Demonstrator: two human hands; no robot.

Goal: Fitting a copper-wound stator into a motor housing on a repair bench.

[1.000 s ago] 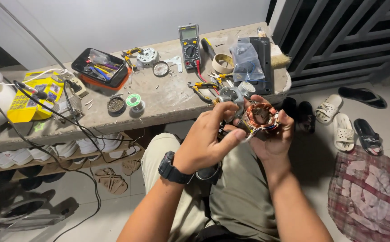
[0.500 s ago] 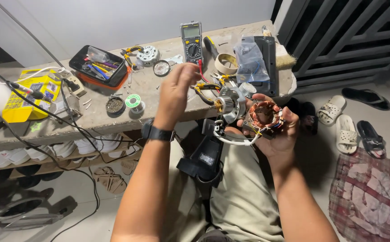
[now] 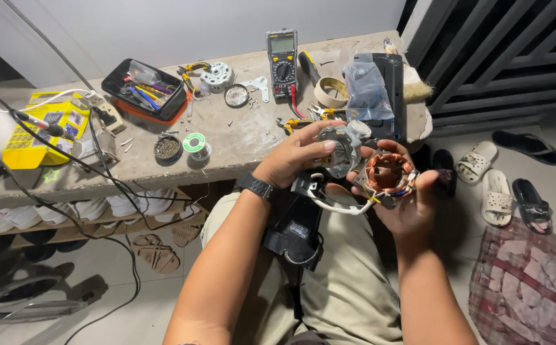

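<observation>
My right hand [image 3: 412,204] cradles a motor stator [image 3: 388,172] with copper windings, white and coloured wires trailing from it. My left hand [image 3: 297,156], with a black watch on the wrist, grips a round grey metal motor cover [image 3: 342,150] and holds it beside the stator, just above my lap. A black plastic housing [image 3: 297,227] lies on my thighs, tied to the stator by a white cable. Both hands hover at the front edge of the concrete bench [image 3: 239,144].
On the bench lie a multimeter [image 3: 282,57], pliers [image 3: 297,123], a tape roll [image 3: 330,91], a clear bag on a black box [image 3: 367,89], a black tool tray [image 3: 145,91], solder spool [image 3: 195,144], yellow package [image 3: 31,131] and cables. Sandals [image 3: 495,191] and a checked cloth [image 3: 533,287] lie on the floor to the right.
My left hand reached out to the bench, took up the grey motor cover and has come back with it to the stator in my right hand.
</observation>
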